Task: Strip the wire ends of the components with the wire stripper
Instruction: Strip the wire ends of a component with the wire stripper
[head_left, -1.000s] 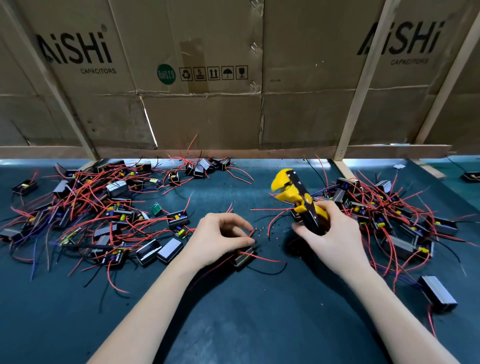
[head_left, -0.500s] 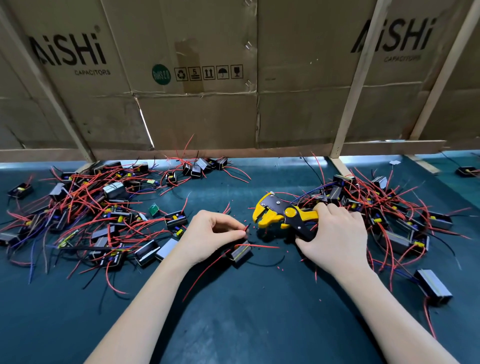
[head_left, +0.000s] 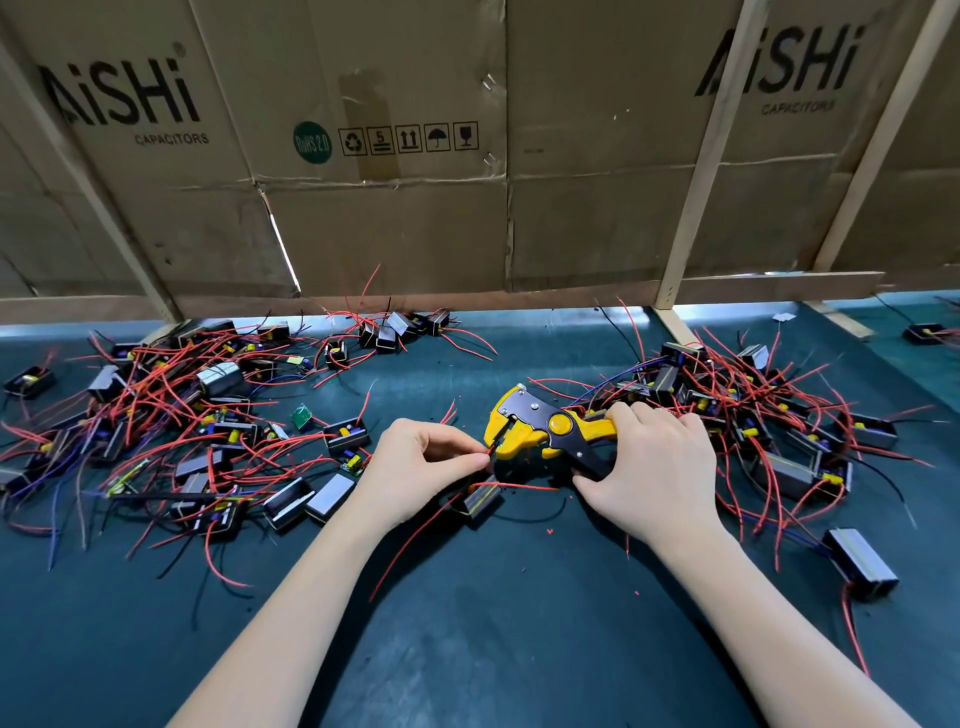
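- Wire stripper (head_left: 545, 428) lies sideways in our right hand (head_left: 649, 467), jaws pointing left toward the wire end, so the cut lines up at table height.
- Our left hand (head_left: 421, 462) pinches a red wire (head_left: 480, 457) between thumb and forefinger, feeding its tip into the jaws (which look partly open).
- Right fingers curl around the handles, not yet fully squeezed, we judge.
- That wire's component (head_left: 480, 500) rests on the green mat (head_left: 519, 649) just below, between two piles of others.
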